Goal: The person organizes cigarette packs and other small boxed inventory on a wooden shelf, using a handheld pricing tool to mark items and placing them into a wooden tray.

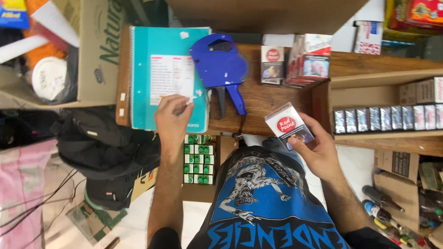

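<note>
The right hand [318, 150], right of centre in the frame, is clamped on one small white packet [289, 125] with a red round label, held just off the counter's [263, 103] front edge. The left hand [173, 117], left of centre, pinches a tiny white sticker [189, 101] between fingertips at the lower edge of a teal spiral notebook [164, 76] bearing a white printed sheet. Between the hands lies one blue label gun [224, 67] on the wooden counter. Behind it, upper centre, several similar white-and-red packets [295, 60] stand grouped. One row of silvery packs [387, 118] fills a wooden shelf at right.
</note>
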